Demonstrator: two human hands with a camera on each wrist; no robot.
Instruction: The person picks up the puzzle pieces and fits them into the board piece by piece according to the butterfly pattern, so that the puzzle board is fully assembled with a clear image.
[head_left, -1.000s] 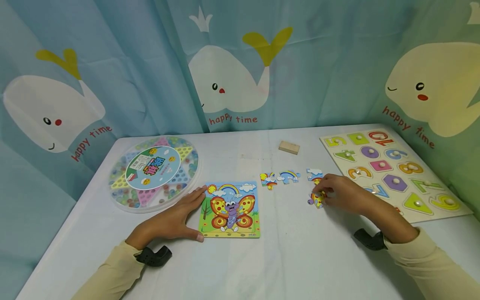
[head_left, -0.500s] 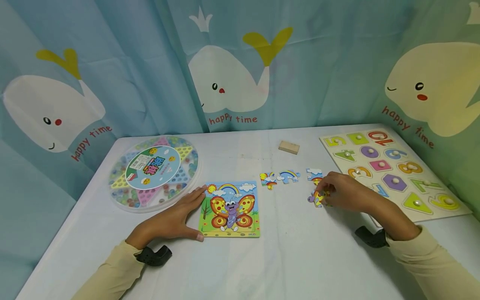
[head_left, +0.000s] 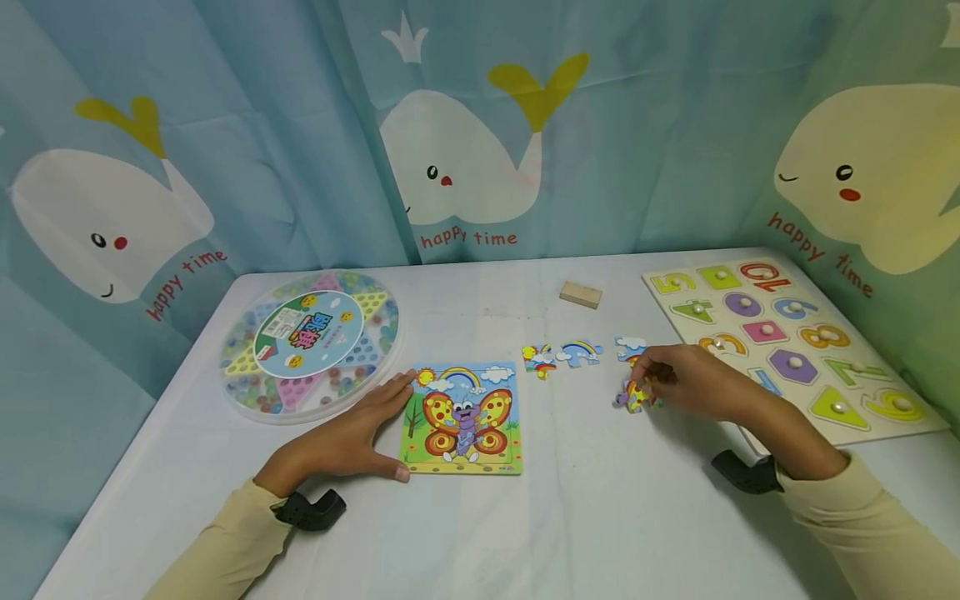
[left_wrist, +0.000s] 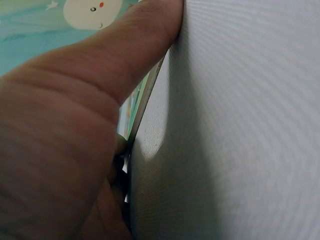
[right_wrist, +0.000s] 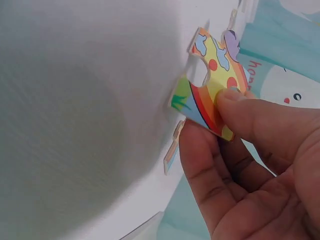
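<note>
My right hand [head_left: 693, 383] pinches a jigsaw puzzle piece [right_wrist: 212, 65] between thumb and fingers. In the right wrist view its yellow, red-spotted wing, purple edge and round notch show. A cloud piece [head_left: 630, 347] lies just beyond that hand, partly covered. To its left lie a rainbow piece [head_left: 579, 353] and a sun piece [head_left: 536, 358], side by side. Spread along the left edge of a square butterfly picture board [head_left: 491, 454] is my left hand [head_left: 345, 442], its thumb at the near corner. In the left wrist view the thumb [left_wrist: 125, 55] hides most of the board.
A round clear marble game case [head_left: 307, 333] stands at the back left. A small wooden block [head_left: 581, 294] lies at the back. On the right is a number-and-shape peg board [head_left: 765, 354], under the right forearm's far side. A whale-print curtain [head_left: 300, 125] hangs behind the table.
The right hand has shifted slightly to the right and turned a little, still pinching the puzzle piece. My left hand and the butterfly board keep their places.
</note>
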